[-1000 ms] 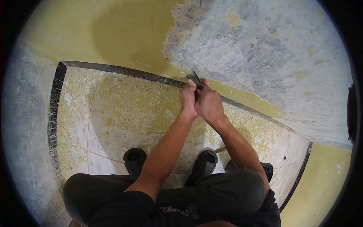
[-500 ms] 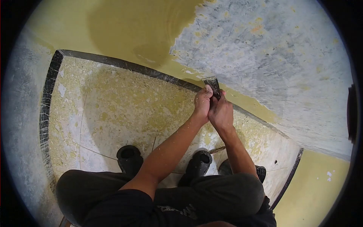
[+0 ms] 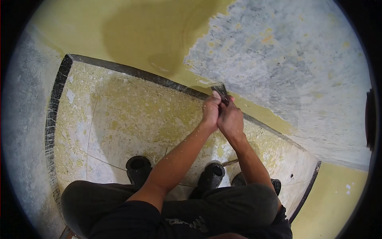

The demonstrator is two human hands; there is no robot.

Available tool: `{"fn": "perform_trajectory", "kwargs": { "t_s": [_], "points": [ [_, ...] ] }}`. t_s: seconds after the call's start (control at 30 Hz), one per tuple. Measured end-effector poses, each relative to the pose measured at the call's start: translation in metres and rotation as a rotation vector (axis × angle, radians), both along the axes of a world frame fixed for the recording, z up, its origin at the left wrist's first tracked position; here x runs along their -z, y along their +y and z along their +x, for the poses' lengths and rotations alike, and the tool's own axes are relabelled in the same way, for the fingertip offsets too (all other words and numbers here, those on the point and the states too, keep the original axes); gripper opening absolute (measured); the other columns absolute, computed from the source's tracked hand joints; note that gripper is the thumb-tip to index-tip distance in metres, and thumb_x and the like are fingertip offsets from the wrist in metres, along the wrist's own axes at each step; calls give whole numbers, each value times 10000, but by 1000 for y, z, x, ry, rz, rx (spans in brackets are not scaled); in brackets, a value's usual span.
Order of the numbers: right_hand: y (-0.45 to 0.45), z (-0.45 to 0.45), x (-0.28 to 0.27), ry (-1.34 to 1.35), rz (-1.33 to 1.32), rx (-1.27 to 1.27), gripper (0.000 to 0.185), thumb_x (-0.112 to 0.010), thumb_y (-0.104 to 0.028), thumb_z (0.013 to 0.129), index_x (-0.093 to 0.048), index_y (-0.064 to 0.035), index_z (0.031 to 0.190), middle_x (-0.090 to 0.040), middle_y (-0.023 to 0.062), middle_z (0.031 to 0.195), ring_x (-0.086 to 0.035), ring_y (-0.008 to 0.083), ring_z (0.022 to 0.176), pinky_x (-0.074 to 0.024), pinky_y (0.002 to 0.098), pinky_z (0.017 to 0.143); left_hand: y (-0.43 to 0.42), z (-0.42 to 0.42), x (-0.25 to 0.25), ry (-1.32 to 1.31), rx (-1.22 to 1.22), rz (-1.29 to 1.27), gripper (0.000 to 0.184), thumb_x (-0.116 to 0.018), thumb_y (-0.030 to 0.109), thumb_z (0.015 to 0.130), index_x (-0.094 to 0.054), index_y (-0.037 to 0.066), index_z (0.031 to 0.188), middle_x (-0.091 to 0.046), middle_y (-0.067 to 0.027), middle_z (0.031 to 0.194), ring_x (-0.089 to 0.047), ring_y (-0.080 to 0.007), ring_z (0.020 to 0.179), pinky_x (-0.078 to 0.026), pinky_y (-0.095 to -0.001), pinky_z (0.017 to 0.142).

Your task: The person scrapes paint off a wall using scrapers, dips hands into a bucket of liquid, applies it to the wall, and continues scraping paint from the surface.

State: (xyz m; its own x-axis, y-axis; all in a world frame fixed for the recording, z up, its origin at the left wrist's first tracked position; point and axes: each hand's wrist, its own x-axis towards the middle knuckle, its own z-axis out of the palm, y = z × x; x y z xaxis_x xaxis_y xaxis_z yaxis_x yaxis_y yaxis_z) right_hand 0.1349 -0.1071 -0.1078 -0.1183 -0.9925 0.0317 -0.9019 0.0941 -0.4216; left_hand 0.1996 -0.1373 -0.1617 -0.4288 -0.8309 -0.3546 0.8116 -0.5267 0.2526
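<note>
Head view: scraper (image 3: 219, 89) between left hand (image 3: 210, 110) and right hand (image 3: 230, 118), both clasped around it.

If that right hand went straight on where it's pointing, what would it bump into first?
The right hand would probably meet the wall ahead, with the scraper leading, though depth is unclear.

Site: interior rm. under renov. (bldg. type unclear); ref. part-stripped yellow-painted wall (image 3: 254, 55), paint flakes (image 3: 147, 105) on tiled flr. (image 3: 99, 169)

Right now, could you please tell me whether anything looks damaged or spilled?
Yes: yellowish flakes litter the floor, and the yellow wall paint ends raggedly at a mottled grey patch, so the surface looks stripped.
</note>
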Motion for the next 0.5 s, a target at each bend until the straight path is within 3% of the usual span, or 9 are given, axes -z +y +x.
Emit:
{"fn": "perform_trajectory", "kwargs": {
  "t_s": [0.1, 0.17, 0.23, 0.3, 0.33, 0.5],
  "points": [
    [0, 3, -4, 29, 4, 13, 314, -474, -168, 862, -501, 68, 1067, -619, 283, 795, -614, 442, 719, -484, 510, 621, 2, 1, 1, -15, 39, 21, 407, -398, 354, 969, -579, -11, 967, -625, -121, 864, -596, -213, 776, -498, -341, 750],
    [-12, 20, -8, 33, 12, -30, 306, -476, -138, 853, -505, 85, 1061, -612, 284, 777, -606, 445, 711, -482, 497, 614, -9, 8, 11, 110, -89, 40, 421, -412, 377, 961, -581, -9, 982, -625, -114, 871, -594, -216, 787, -501, -355, 756],
    [-25, 35, -7, 31, 12, -62, 299, -479, -108, 845, -508, 102, 1055, -605, 286, 758, -599, 448, 704, -481, 483, 608, -21, 31, 14, 67, -85, 102, 440, -431, 400, 948, -585, -11, 991, -628, -118, 886, -596, -227, 800, -501, -371, 766],
    [-32, 46, -7, 61, 56, -95, 274, -494, -118, 832, -538, 103, 988, -600, 291, 764, -598, 443, 697, -480, 488, 610, -26, 47, 21, 147, -35, 38, 453, -456, 415, 933, -588, -14, 994, -634, -126, 897, -601, -237, 821, -501, -387, 776],
    [-28, 47, -5, 50, -20, -87, 267, -500, -120, 823, -544, 102, 965, -597, 292, 771, -597, 437, 692, -480, 491, 611, -25, 47, 19, 36, -49, 26, 448, -460, 411, 932, -591, -14, 984, -637, -127, 890, -606, -231, 821, -500, -380, 780],
    [2, 9, 5, 118, -55, -205, 269, -490, -101, 834, -523, 96, 1014, -596, 294, 802, -601, 433, 693, -479, 484, 614, 0, 7, 0, -32, 19, 42, 372, -421, 317, 963, -576, -21, 991, -641, -142, 892, -611, -214, 794, -505, -344, 776]
  ]
}}
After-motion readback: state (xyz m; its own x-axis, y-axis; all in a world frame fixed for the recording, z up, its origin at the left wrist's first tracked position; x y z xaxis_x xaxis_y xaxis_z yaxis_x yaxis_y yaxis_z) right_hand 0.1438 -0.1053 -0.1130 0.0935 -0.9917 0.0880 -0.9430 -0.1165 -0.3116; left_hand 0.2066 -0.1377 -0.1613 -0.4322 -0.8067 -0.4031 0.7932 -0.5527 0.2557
